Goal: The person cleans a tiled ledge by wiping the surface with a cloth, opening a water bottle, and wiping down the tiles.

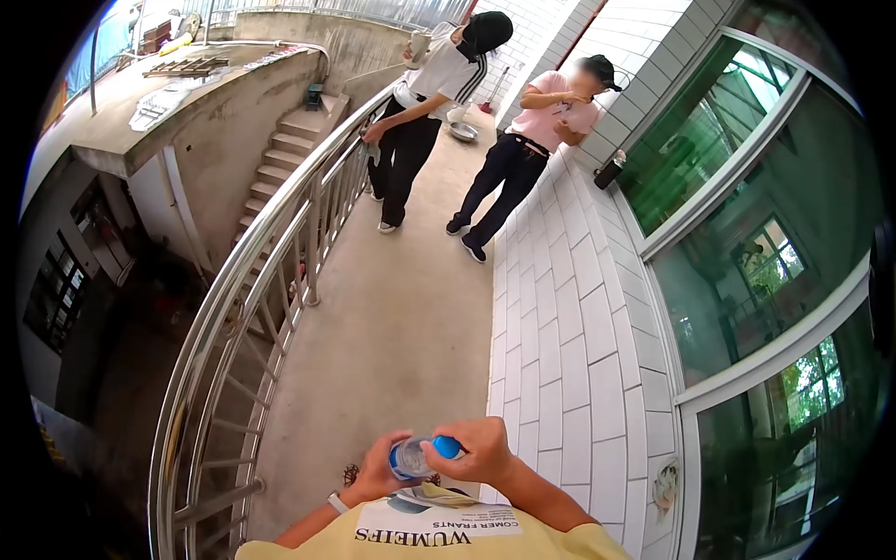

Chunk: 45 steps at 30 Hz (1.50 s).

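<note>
Close to my chest, I hold a clear plastic water bottle (412,458) with a blue label. My left hand (376,473) is wrapped round its body, with a pale band at the wrist. The blue cap (447,446) points to the right, and the fingers of my right hand (483,450) are closed round it. Whether the cap is still fixed to the bottle neck, I cannot tell. My yellow shirt with a printed white panel (439,519) lies just below both hands.
A metal railing (207,343) runs along the left above a drop. White tiled wall (560,373) and green windows line the right. Ahead, one person (434,98) holds a cup by the railing; another (523,140) leans against the wall. A metal basin (463,133) sits farther back.
</note>
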### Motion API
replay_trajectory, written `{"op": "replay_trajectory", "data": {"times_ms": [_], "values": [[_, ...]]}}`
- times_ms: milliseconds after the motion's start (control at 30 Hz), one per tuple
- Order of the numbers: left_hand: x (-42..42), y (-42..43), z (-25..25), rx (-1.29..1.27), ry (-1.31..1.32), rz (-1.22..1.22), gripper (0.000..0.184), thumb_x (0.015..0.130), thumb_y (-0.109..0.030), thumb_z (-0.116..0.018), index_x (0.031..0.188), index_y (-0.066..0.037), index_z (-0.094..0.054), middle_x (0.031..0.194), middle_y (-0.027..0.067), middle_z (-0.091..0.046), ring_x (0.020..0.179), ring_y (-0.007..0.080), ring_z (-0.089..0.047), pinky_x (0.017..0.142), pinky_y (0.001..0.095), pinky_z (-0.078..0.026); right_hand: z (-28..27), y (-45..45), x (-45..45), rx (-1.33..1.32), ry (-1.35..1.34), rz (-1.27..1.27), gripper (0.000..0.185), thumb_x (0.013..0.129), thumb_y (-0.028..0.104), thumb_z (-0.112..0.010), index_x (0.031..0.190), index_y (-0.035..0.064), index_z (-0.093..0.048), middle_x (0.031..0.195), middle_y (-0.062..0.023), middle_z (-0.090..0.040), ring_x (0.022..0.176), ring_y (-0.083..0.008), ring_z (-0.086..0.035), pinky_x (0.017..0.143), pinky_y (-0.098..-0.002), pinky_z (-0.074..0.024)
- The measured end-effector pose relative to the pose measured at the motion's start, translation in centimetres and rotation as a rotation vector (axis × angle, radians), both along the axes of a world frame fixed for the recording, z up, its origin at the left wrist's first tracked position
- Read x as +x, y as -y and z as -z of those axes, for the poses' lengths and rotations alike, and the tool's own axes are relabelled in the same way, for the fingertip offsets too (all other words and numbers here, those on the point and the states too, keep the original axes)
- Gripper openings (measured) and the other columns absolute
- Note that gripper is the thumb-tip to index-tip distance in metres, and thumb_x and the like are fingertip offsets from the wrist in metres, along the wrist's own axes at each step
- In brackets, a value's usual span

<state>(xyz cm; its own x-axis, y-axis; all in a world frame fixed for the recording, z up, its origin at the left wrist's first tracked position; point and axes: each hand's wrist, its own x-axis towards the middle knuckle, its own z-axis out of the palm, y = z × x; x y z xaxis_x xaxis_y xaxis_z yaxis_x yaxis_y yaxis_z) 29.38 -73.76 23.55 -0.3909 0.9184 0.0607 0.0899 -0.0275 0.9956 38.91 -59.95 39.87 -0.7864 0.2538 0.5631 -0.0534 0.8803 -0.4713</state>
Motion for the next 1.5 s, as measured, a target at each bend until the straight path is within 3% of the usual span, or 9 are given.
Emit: {"op": "replay_trajectory", "data": {"times_ms": [200, 367, 467, 600, 900, 1067, 1200, 1367, 1500], "values": [[0.1, -0.7, 0.5, 0.162, 0.020, -0.031, 0.085, 0.059, -0.019, -0.090, 0.129, -0.005, -0.045, 0.117, 0.0159, -0.056, 0.109, 0.0307, -0.058, 0.091, 0.0384, -0.047, -0.7, 0.1, 0.2, 0.002, 0.003, 0.067, 0.019, 0.066, 0.015, -0.080, 0.070, 0.0066, -0.063, 0.053, -0.0062, -0.056, 0.039, -0.0198, -0.052, 0.039, -0.0268, -0.0418], [0.8, -1.6, 0.0, 0.247, -0.253, -0.235, 0.086, 0.057, -0.019, -0.090, 0.130, -0.006, -0.045, 0.116, 0.0160, -0.057, 0.104, 0.0339, -0.058, 0.088, 0.0413, -0.047, -1.2, 0.4, -0.1, 0.014, 0.011, 0.153, 0.020, 0.068, 0.019, -0.079, 0.069, 0.0056, -0.064, 0.056, -0.0065, -0.060, 0.042, -0.0216, -0.056, 0.040, -0.0295, -0.0452], [1.5, -2.8, 0.1, 0.308, -0.328, -0.370, 0.083, 0.056, -0.021, -0.090, 0.126, -0.007, -0.048, 0.113, 0.0157, -0.059, 0.102, 0.0345, -0.058, 0.086, 0.0421, -0.047, -0.7, 0.4, -0.4, 0.051, -0.011, 0.139, 0.020, 0.068, 0.015, -0.080, 0.069, 0.0053, -0.062, 0.052, -0.0059, -0.057, 0.039, -0.0167, -0.054, 0.038, -0.0259, -0.0424], [1.1, -3.6, 0.5, 0.316, -0.345, -0.407, 0.077, 0.055, -0.019, -0.090, 0.121, -0.008, -0.052, 0.109, 0.0141, -0.060, 0.099, 0.0338, -0.059, 0.083, 0.0422, -0.048, -0.6, -0.1, -1.1, 0.080, -0.023, 0.128, 0.020, 0.068, 0.015, -0.079, 0.070, 0.0054, -0.062, 0.052, -0.0060, -0.056, 0.039, -0.0175, -0.053, 0.039, -0.0263, -0.0424], [0.1, -2.5, 1.1, 0.234, -0.106, -0.240, 0.071, 0.054, -0.012, -0.085, 0.117, -0.008, -0.054, 0.108, 0.0131, -0.061, 0.100, 0.0346, -0.058, 0.086, 0.0414, -0.047, -0.5, -0.5, -1.5, 0.164, 0.029, -0.039, 0.020, 0.067, 0.016, -0.079, 0.070, 0.0046, -0.062, 0.049, -0.0035, -0.051, 0.037, -0.0194, -0.049, 0.037, -0.0279, -0.0390], [-0.5, -2.4, 0.8, 0.197, 0.005, -0.109, 0.070, 0.055, -0.012, -0.084, 0.117, -0.007, -0.054, 0.111, 0.0138, -0.060, 0.103, 0.0346, -0.057, 0.089, 0.0408, -0.047, -0.8, -0.6, -1.8, 0.201, 0.068, -0.023, 0.021, 0.070, 0.020, -0.077, 0.070, 0.0042, -0.062, 0.054, -0.0069, -0.058, 0.041, -0.0232, -0.054, 0.039, -0.0304, -0.0442], [-1.6, -2.2, 0.1, 0.154, 0.002, -0.067, 0.070, 0.056, -0.012, -0.084, 0.119, -0.006, -0.053, 0.111, 0.0143, -0.060, 0.104, 0.0343, -0.057, 0.090, 0.0402, -0.046, -0.8, -0.6, -2.0, 0.205, 0.072, -0.043, 0.020, 0.071, 0.019, -0.076, 0.071, 0.0046, -0.061, 0.054, -0.0062, -0.057, 0.041, -0.0228, -0.053, 0.038, -0.0304, -0.0433], [-2.6, -2.0, -0.8, 0.046, 0.130, 0.217, 0.070, 0.057, -0.010, -0.084, 0.120, -0.004, -0.053, 0.110, 0.0147, -0.060, 0.105, 0.0325, -0.057, 0.091, 0.0377, -0.047, -1.1, -0.9, -2.0, 0.255, 0.124, -0.156, 0.020, 0.071, 0.018, -0.075, 0.075, 0.0056, -0.060, 0.053, -0.0047, -0.055, 0.041, -0.0216, -0.052, 0.037, -0.0302, -0.0412], [-2.6, -1.8, -0.4, 0.087, 0.056, 0.171, 0.068, 0.057, -0.009, -0.083, 0.119, -0.004, -0.054, 0.110, 0.0149, -0.060, 0.104, 0.0317, -0.058, 0.091, 0.0379, -0.047, -1.4, -1.1, -2.2, 0.217, 0.107, -0.178, 0.016, 0.068, 0.014, -0.075, 0.073, 0.0062, -0.062, 0.049, -0.0027, -0.050, 0.036, -0.0185, -0.047, 0.036, -0.0285, -0.0365]]}}
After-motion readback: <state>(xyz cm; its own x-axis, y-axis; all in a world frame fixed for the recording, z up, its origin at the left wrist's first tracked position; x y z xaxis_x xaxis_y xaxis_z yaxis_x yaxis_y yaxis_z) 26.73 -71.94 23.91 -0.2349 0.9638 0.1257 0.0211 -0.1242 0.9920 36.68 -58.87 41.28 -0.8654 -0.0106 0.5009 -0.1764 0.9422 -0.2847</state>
